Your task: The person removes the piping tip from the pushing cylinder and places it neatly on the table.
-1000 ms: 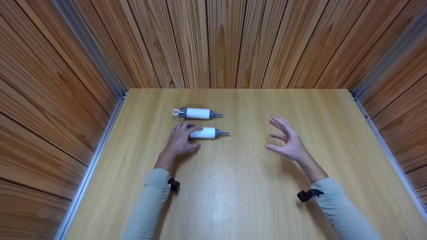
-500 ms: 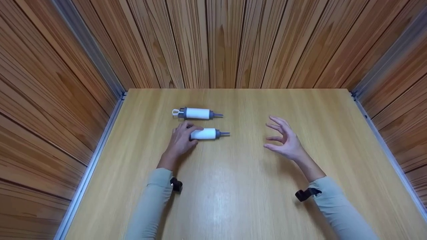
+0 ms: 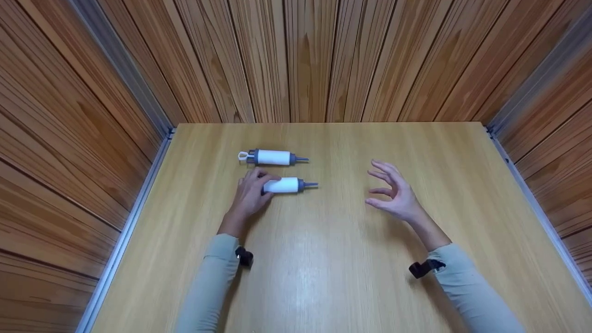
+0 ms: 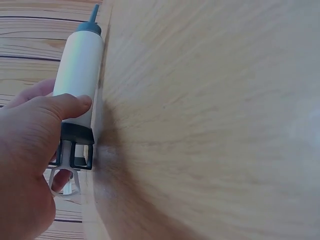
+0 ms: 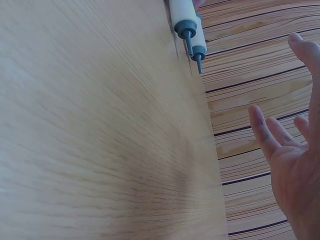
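Observation:
My left hand point(image 3: 250, 193) grips a large syringe point(image 3: 283, 185) with a white barrel, a grey cap and a thin grey nozzle pointing right. In the left wrist view the thumb lies over the barrel point(image 4: 80, 70), just above a dark grey slotted collar point(image 4: 77, 133). A white ring handle point(image 4: 66, 182) sticks out behind the collar, near the palm. Beyond it on the table lies a second, matching syringe point(image 3: 274, 157), its ring end to the left. My right hand point(image 3: 397, 196) is held over the right side with spread, bent fingers and nothing in it.
A light wooden table point(image 3: 323, 259) lies under both hands. Wood-plank walls point(image 3: 307, 60) rise at the back and both sides, with metal rails point(image 3: 129, 217) along the table's side edges. Black wrist cameras point(image 3: 244, 257) sit on both sleeves.
My left thumb has moved in against the near syringe's barrel, from apart to a grip. The right hand has drifted slightly left. Both syringes lie almost where they were.

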Action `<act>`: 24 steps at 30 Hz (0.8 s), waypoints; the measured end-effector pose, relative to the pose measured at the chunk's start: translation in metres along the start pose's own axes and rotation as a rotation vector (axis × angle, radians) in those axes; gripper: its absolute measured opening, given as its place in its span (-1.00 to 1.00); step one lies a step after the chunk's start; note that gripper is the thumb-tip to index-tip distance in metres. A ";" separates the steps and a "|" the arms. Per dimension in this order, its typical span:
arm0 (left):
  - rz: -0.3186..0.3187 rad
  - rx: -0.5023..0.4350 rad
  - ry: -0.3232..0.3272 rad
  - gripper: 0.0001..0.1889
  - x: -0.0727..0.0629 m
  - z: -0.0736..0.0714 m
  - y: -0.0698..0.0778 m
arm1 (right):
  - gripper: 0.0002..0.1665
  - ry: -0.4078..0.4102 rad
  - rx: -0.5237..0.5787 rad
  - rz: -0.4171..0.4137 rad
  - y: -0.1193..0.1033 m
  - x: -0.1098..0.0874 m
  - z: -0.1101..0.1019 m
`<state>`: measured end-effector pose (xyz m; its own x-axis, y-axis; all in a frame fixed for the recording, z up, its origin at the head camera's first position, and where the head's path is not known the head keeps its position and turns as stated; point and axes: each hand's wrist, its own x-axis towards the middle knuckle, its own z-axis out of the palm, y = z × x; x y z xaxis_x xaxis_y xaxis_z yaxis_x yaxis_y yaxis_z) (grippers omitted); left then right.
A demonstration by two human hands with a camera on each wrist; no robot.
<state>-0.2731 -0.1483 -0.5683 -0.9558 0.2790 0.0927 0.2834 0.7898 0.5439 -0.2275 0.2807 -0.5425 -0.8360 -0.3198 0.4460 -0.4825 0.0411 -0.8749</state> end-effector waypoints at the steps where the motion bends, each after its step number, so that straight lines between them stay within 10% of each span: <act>1: -0.002 0.000 0.001 -0.56 0.000 0.000 0.000 | 0.13 -0.002 0.001 0.002 0.000 0.000 0.000; 24: 0.147 -0.018 0.093 -0.54 -0.007 -0.008 0.031 | -0.11 0.067 0.031 0.066 0.009 0.001 0.019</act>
<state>-0.2578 -0.1302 -0.5454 -0.9077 0.3380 0.2487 0.4196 0.7342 0.5337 -0.2279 0.2627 -0.5530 -0.8818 -0.2529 0.3981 -0.4185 0.0302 -0.9077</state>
